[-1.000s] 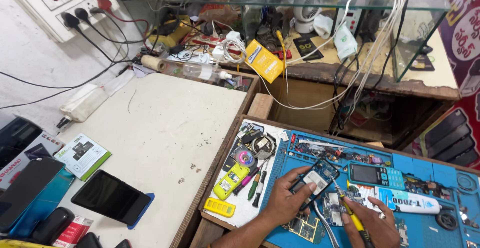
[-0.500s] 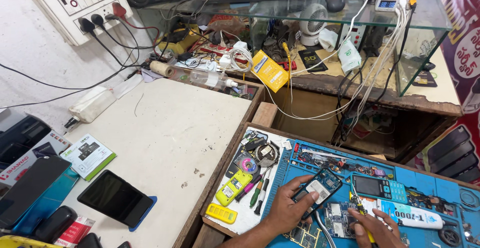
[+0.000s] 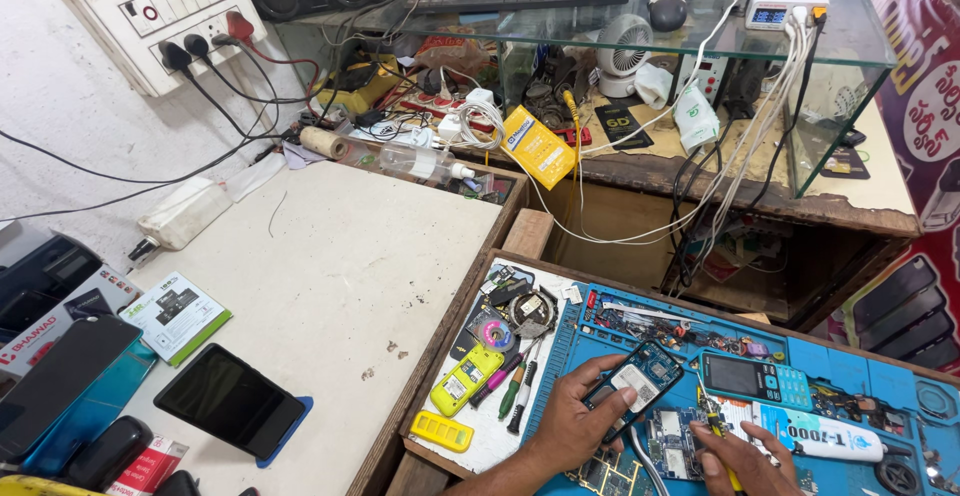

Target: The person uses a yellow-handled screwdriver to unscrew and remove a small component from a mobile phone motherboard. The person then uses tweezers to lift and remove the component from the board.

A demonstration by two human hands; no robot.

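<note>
Since the earlier frames, the left hand (image 3: 575,426) has kept its hold on the opened phone (image 3: 640,384), while the view has shifted so that both hands sit lower, toward the bottom edge of the blue work mat (image 3: 860,376). That mat lies on the low bench at the right; the white table (image 3: 330,276) adjoins it on the left.

Left hand: fingers and thumb pinch the opened phone, its circuit side up, near the mat's middle, close to the bottom edge. Right hand (image 3: 745,456): closed around a yellow-handled tool (image 3: 722,446), tip just beside a loose circuit board (image 3: 672,434). A teal keypad phone (image 3: 755,378) lies just right of the held phone. A white tube (image 3: 825,434) rests below it. A yellow phone shell (image 3: 467,381) and screwdrivers (image 3: 518,396) lie on the mat's left border.
</note>
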